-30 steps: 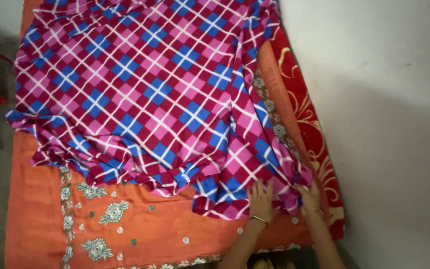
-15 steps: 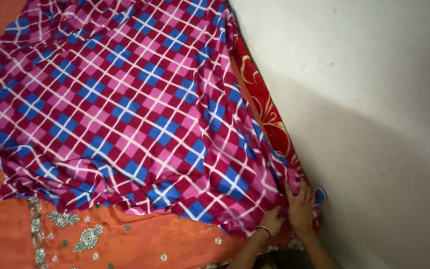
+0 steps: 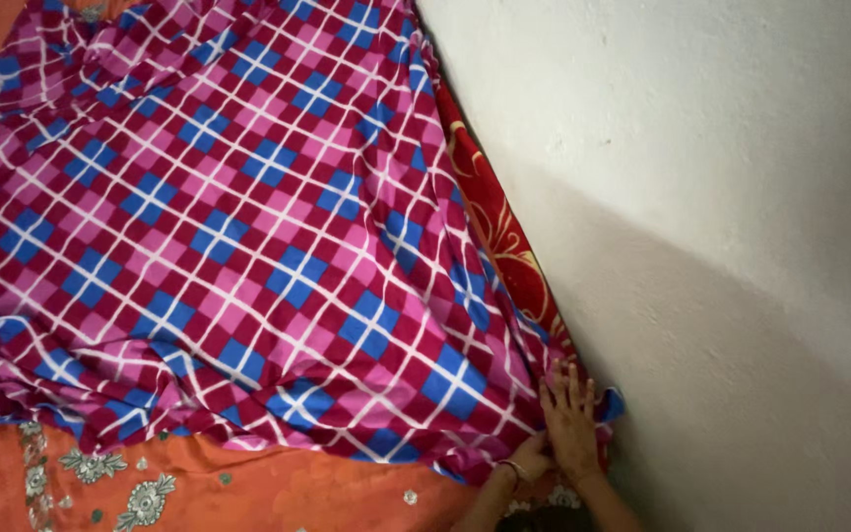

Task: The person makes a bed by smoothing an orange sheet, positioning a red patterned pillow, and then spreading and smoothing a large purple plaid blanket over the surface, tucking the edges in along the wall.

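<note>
Down at six o'clock, both hands are bunched at the corner of the bed. The left hand (image 3: 527, 461), bangle at the wrist, is curled under the hem of the checked sheet (image 3: 248, 227); its fingers are mostly hidden by the cloth, so whether it grips the fabric or only presses on it, I cannot tell. The right hand (image 3: 571, 419) lies flat and spread, fingers pointing to twelve o'clock, palm pressed down on the sheet's corner, holding nothing, just pinning it against the red mattress edge (image 3: 499, 232).

A second ago those hands sat apart on the loose corner, well clear of the wall; now they have closed together and slid toward three o'clock, and the corner has gone with them. The pink, maroon and blue sheet now reaches right to the wall side, and a small blue tip (image 3: 611, 404) pokes out beside the right hand. I'd judge this corner is close to seated.

At eight o'clock, the orange embroidered cover (image 3: 248, 488) still shows below the hem, so that lower edge is not covered. Further up, toward eleven o'clock, the sheet lies spread with soft wrinkles. The pale wall (image 3: 741, 197) fills the three o'clock side
</note>
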